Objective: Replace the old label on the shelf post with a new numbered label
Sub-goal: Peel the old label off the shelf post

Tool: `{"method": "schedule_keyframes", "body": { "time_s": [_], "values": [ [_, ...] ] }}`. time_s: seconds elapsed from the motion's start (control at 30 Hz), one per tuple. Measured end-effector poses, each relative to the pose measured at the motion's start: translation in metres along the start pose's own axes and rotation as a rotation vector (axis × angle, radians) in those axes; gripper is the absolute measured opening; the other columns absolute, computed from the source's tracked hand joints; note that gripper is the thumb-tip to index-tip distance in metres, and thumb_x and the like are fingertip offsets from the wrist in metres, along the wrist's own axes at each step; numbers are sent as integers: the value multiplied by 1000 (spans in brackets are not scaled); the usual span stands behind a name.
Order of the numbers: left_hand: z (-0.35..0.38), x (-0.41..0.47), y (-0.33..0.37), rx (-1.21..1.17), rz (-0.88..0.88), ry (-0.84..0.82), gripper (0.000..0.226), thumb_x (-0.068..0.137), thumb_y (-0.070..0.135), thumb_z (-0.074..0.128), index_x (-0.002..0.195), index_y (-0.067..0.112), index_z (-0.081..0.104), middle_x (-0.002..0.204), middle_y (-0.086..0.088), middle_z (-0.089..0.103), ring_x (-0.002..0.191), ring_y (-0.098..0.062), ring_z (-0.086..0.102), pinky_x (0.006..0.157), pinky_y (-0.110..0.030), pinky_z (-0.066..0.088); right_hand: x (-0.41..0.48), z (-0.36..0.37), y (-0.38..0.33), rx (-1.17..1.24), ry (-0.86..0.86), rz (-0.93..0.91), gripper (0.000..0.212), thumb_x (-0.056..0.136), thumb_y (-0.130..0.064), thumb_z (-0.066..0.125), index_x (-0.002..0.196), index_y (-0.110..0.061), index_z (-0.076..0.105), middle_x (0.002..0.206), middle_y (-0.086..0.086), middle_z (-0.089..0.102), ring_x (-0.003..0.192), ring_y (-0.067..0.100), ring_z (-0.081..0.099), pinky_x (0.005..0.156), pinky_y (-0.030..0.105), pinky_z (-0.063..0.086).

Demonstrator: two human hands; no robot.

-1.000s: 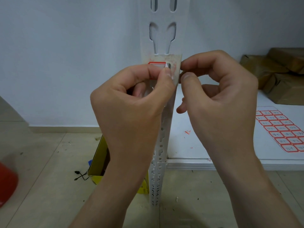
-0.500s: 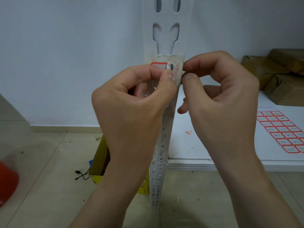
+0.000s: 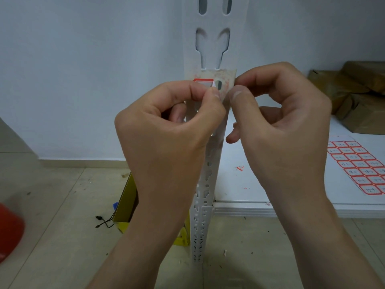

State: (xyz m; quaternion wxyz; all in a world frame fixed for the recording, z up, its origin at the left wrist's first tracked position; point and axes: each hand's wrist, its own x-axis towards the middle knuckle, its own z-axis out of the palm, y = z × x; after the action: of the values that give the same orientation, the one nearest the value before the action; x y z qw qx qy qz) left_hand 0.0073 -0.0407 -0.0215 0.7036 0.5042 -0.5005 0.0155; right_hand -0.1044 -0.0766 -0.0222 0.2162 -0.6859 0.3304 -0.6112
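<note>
label (image 3: 203, 82) on post (image 3: 210, 49), pinched by left hand (image 3: 166, 132); right hand (image 3: 279, 122) curled empty beside.

A plain pale wall (image 3: 83, 69) meets a beige tiled floor (image 3: 52, 205) at a low skirting board (image 3: 83, 162). The floor is scuffed and littered with small scraps. Soft, even light falls everywhere, without hard shadows.

The left hand (image 3: 166, 130) covers most of the red-bordered label (image 3: 203, 81), so no number's readable, the label sheet (image 3: 357, 165) runs off the right edge with tiny print, and that red thing (image 3: 8, 228) bottom-left is just blur.
</note>
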Motion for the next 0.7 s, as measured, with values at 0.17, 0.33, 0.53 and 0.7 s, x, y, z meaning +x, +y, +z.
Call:
{"method": "schedule_keyframes", "body": {
  "time_s": [0.17, 0.33, 0.53, 0.7],
  "values": [
    [0, 0, 1, -4, -8, 5, 11, 84, 22, 73, 75, 28, 71, 46, -2, 33, 44, -15, 30, 46, -11, 28, 1, 1, -1, -10, 12, 37, 13, 94, -28, 78, 92, -25, 66, 82, -12, 69, 48, 26, 66, 46, 42, 53],
    [0, 0, 0, 8, -16, 6, 9, 84, 20, 74, 76, 20, 74, 47, -8, 31, 46, -19, 29, 47, -14, 27, 1, -1, -1, -37, -11, 37, 13, 93, -26, 80, 95, -25, 67, 85, -13, 71, 51, 24, 68, 47, 41, 57],
    [-1, 1, 0, 3, -16, -3, 12, 84, 23, 73, 75, 29, 70, 47, -8, 35, 46, -19, 31, 46, -12, 28, 1, -3, -1, -21, -20, 29, 11, 95, -16, 74, 94, -25, 67, 83, -16, 70, 48, 25, 66, 46, 41, 54],
    [-2, 1, 0, -8, -21, -8, 14, 85, 22, 73, 75, 31, 69, 52, -14, 38, 46, -20, 32, 45, -13, 28, 1, -3, -1, -25, -13, 33, 11, 94, -21, 77, 93, -26, 67, 83, -15, 71, 48, 26, 67, 45, 41, 54]
  ]
}}
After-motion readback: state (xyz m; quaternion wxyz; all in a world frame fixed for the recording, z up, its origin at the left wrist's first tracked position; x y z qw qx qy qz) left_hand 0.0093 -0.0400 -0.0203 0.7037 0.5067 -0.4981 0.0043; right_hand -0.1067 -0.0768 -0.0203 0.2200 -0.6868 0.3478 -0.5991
